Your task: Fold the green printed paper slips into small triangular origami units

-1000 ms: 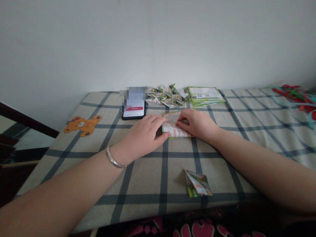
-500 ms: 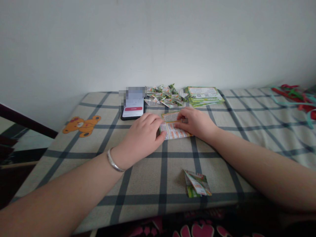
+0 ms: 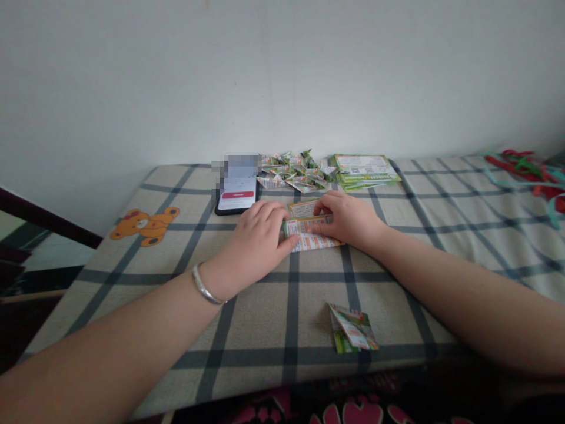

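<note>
A printed paper leaflet (image 3: 312,229) with white, orange and green areas lies on the table between my hands, with a crease or flap running across it. My left hand (image 3: 265,232) grips its left edge, thumb on the near side and fingers at the far side. At the other end, my right hand (image 3: 346,219) has its thumb and fingertips closed on the paper from above. Closer to me lies a small folded paper piece (image 3: 353,330), apart from both hands.
Along the wall stand a phone (image 3: 237,185), a cluster of folded paper pieces (image 3: 300,171) and a stack of printed leaflets (image 3: 366,171). Tangled coloured ribbons (image 3: 525,171) are at the far right. An orange bear figure (image 3: 146,225) lies on the checked tablecloth (image 3: 247,318) at left.
My right thumb has shifted slightly down and left along the leaflet. My left hand and the other things stay nearly where they were.
</note>
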